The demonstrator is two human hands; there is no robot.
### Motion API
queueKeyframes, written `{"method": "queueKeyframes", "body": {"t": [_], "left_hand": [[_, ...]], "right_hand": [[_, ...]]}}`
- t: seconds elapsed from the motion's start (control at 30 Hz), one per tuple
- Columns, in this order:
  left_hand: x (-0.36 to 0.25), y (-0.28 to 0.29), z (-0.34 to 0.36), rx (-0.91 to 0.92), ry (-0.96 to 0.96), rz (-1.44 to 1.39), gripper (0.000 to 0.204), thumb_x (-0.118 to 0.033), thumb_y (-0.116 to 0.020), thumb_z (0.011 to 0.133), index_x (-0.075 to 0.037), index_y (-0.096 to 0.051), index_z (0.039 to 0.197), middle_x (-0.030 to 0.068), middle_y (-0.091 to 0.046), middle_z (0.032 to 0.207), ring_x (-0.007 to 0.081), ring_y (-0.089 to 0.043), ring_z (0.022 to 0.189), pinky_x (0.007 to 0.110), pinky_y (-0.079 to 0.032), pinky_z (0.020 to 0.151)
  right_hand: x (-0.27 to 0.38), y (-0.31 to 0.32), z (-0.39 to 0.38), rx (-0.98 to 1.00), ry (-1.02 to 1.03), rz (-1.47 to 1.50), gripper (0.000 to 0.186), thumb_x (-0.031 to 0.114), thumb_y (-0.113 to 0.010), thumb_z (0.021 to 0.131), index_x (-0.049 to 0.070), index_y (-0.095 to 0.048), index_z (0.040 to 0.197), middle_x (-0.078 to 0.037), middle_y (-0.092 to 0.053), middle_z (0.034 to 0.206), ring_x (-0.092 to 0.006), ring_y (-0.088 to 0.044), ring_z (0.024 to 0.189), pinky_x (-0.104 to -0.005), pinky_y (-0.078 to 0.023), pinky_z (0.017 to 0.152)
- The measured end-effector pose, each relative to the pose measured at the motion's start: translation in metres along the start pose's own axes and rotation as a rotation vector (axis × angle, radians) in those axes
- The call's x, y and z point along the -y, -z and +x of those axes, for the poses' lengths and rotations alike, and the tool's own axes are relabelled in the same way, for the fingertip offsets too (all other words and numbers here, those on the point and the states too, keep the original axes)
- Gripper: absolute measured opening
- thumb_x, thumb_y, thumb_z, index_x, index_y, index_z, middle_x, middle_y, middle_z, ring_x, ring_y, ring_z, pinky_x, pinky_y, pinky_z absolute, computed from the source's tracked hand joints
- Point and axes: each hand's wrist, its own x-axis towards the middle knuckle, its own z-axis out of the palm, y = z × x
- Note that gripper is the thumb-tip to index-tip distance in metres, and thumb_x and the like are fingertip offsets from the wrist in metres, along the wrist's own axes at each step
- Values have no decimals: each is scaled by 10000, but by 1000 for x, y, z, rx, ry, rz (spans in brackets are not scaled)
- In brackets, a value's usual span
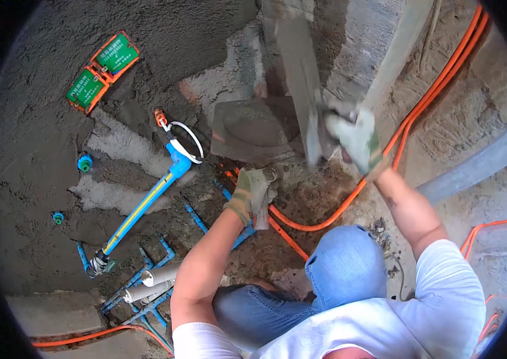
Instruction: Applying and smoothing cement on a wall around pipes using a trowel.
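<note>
My right hand point(352, 134), in a pale work glove with a green cuff, is closed around the handle of a long plastering trowel point(299, 66). The trowel is blurred by motion, its blade running up and down beside a dark, square mortar board point(238, 128). A mound of wet grey mortar point(259, 133) appears to lie on the board. Below the board's lower edge, my left hand point(256, 188), also gloved, is closed; its grip seems to be on the board's handle, mostly hidden by the fingers. Fresh grey mortar covers much of the wall point(164, 45) ahead.
On the left wall are green-covered orange junction boxes point(101, 72), a blue pipe point(146, 206) with a white hose loop point(193, 140), and capped outlets point(84, 162). Blue pipes point(164, 257) and white cylinders point(161, 274) lie low. Orange conduits point(445, 75) curve along the right. My bent knee point(349, 260) is near.
</note>
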Motion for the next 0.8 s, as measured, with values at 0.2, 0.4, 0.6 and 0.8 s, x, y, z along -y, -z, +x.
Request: {"method": "queueKeyframes", "body": {"t": [0.2,0.4,0.6,0.8], "left_hand": [[30,31,34,-17,-455,682,281,-257,-507,910,-37,-609,767,82,-620,690,172,-590,536,332,-490,493],[18,12,55,-223,-458,-73,237,-222,-558,893,-41,-581,742,56,-580,614,176,-559,486,334,-485,480],[48,41,63,-250,-438,686,138,-199,-508,871,-97,-595,901,56,-625,781,204,-587,702,377,-443,609],[57,23,41,-48,-478,1463,246,-253,-489,839,-135,-596,1026,68,-655,960,253,-602,905,411,-428,834]], "right_hand": [[-39,-16,-29,375,-755,1508,441,244,-526,893,49,-467,1285,-124,-615,922,-234,-607,810,-337,-507,743],[-143,-70,-78,870,-582,2081,466,356,-481,922,30,-476,1256,-104,-534,925,-221,-510,782,-336,-440,658],[-85,-42,-99,174,-828,1456,450,373,-446,939,11,-516,1197,-143,-603,1038,-258,-595,855,-337,-500,729],[-94,-91,-45,109,-772,1559,407,311,-490,920,29,-511,1214,-132,-607,1060,-249,-595,894,-347,-502,749]]}}
